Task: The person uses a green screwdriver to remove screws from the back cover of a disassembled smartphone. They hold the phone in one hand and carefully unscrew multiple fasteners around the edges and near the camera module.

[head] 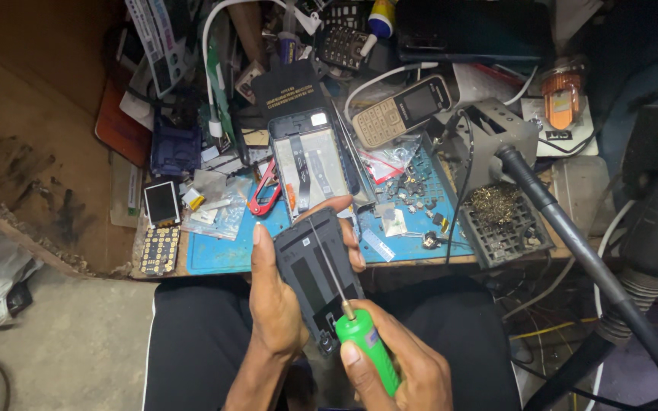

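Over my lap, below the cluttered bench (222, 255), my left hand (276, 293) grips a dark phone frame (315, 270) while my right hand (401, 365), closed around a green screwdriver (367, 346), works a screw near its top; steady pressure seems needed.

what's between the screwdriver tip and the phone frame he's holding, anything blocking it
Nothing visible. The left hand grips the dark phone frame, the right hand holds the green-handled screwdriver, and its thin shaft runs bare across the frame's open face to the upper edge. The fingers stay on the frame's sides.
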